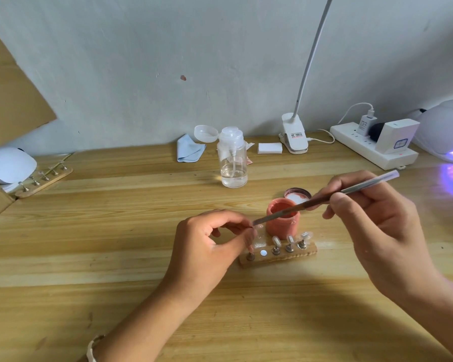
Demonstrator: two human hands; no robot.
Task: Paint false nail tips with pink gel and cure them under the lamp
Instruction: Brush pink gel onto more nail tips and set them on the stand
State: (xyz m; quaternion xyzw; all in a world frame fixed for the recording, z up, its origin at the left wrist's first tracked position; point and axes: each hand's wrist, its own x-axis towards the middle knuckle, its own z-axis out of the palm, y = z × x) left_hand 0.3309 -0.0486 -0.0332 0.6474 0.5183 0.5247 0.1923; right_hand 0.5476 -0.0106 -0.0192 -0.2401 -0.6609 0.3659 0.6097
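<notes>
On our surface [115,231] the lamp [445,131] glows far right, well apart. Right hand [372,218] grips the brush [364,185], left hand [212,241] pinches a nail tip [259,228] at its bristles. The open pink pot [281,220] sits just behind the holder [280,258] — one nudge from the brush and we could spill gel across it.

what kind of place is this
Likely a home nail-art desk rather than a salon: a wooden table, a pot of pink gel, a stand of nail tips and a curing lamp glowing purple.
</notes>
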